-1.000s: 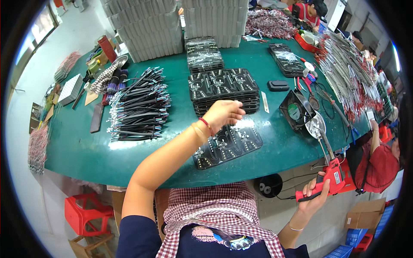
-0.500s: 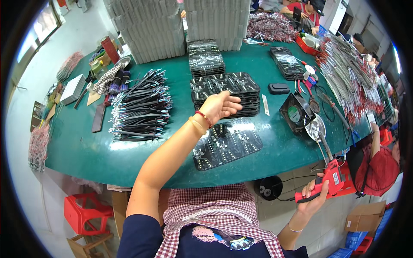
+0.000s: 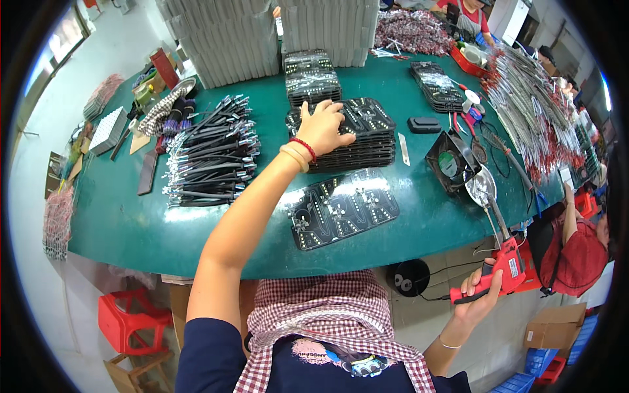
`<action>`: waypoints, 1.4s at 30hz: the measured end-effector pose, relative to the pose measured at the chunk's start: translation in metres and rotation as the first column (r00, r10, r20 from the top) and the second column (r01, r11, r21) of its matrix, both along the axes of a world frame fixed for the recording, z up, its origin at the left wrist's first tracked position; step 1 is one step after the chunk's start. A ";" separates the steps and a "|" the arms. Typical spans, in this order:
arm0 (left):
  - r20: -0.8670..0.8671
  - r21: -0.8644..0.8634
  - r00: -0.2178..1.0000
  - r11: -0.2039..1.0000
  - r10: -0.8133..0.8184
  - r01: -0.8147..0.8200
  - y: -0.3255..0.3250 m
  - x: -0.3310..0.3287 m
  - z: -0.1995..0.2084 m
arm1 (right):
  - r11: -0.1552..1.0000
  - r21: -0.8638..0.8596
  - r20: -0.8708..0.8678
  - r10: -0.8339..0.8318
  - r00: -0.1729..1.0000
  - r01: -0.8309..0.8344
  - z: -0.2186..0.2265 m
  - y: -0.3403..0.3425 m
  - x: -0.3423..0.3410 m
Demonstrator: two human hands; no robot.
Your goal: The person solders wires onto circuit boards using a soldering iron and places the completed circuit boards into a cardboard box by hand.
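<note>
left hand (image 3: 321,131) has shifted forward, spread wide, partly hiding stacked boards (image 3: 369,124) — right hand (image 3: 481,301) grips red tool (image 3: 508,267).

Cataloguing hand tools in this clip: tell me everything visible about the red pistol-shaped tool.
The red pistol-shaped tool has a plastic-looking body with black trim and a pale side label. The right hand grips its handle. A metal barrel and a thinner rod run from its front, up and leftward, toward a shiny metal dish; whether they touch it is unclear. A dark cord leaves the handle's end. The body appears held beyond the green table's edge.
</note>
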State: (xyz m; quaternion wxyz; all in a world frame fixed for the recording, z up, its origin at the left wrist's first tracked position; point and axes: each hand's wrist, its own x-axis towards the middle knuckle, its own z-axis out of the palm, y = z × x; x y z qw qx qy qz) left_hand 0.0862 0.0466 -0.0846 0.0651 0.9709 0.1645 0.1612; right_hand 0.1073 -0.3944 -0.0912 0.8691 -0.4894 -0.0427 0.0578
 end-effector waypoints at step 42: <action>0.410 -0.108 0.912 0.993 0.006 0.042 0.013 -0.242 -0.006 | 0.948 -0.129 0.031 0.298 0.954 -0.292 0.012 0.064 -0.013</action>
